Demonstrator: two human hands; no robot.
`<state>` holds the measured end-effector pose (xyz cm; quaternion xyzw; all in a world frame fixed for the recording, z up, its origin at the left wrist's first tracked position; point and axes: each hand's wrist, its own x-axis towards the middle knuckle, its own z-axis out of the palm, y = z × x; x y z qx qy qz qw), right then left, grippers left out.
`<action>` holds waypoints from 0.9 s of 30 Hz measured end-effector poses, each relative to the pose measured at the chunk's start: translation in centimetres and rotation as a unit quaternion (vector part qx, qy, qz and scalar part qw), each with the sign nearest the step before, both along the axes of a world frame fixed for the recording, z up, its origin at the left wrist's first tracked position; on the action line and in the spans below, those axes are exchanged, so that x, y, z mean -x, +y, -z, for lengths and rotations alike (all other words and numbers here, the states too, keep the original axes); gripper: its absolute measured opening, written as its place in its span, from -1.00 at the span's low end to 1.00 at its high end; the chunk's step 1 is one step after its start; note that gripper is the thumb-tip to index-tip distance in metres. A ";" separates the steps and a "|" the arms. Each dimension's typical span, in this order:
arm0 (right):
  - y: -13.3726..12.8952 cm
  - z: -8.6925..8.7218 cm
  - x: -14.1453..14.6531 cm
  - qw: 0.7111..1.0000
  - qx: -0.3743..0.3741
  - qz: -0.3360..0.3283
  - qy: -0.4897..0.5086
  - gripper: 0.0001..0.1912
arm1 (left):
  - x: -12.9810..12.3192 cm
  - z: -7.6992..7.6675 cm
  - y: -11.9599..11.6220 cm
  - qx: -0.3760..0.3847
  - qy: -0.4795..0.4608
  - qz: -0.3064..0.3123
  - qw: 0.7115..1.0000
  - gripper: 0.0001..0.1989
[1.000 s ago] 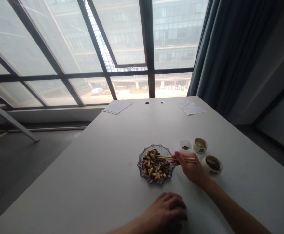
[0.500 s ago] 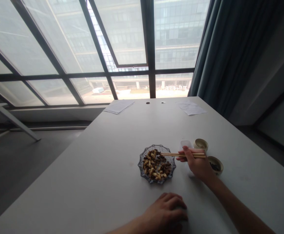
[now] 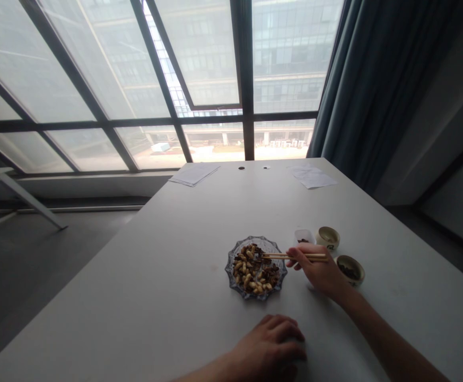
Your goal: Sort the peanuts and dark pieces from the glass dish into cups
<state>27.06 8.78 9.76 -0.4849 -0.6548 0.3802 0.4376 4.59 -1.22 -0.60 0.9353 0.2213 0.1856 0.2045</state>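
Note:
A pair of wooden chopsticks (image 3: 295,257) is gripped in my right hand (image 3: 322,271), which is closed around them. Their tips reach into a scalloped glass plate (image 3: 231,284) from its right side. On the plate lie peanuts in their shells (image 3: 247,277), mixed with dark brown seed-like pieces (image 3: 270,277). Whether the tips pinch a piece is too small to tell. My left hand (image 3: 271,342) rests on the white table just in front of the plate, loosely bent and holding nothing visible; its fingertips are partly hidden.
Behind my right hand stand a clear plastic box (image 3: 303,236) with dark bits and a small cream bowl (image 3: 328,237). Another cream bowl (image 3: 349,269) to the right holds dark pieces. Papers (image 3: 195,173) and further sheets (image 3: 314,176) lie at the table's (image 3: 136,286) far end.
My right hand has shifted slightly left and down, carrying the chopsticks, and their tips have dropped a little over the plate. More of the plastic box shows. My left hand stays still.

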 end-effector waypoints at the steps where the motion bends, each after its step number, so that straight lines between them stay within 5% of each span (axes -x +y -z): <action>1: 0.0 0.0 0.0 1.000 -0.001 -0.003 -0.001 -0.32 | 0.0 0.0 0.0 0.000 0.003 0.001 1.000 -0.75; 11: 0.3 0.0 0.0 1.000 -0.002 -0.012 0.014 -0.41 | -0.1 0.2 0.0 -0.002 -0.021 -0.003 1.000 -0.81; 27: 1.0 1.8 0.6 0.996 0.027 0.024 0.086 -0.23 | 0.0 0.0 0.1 0.012 0.008 0.009 1.000 -0.70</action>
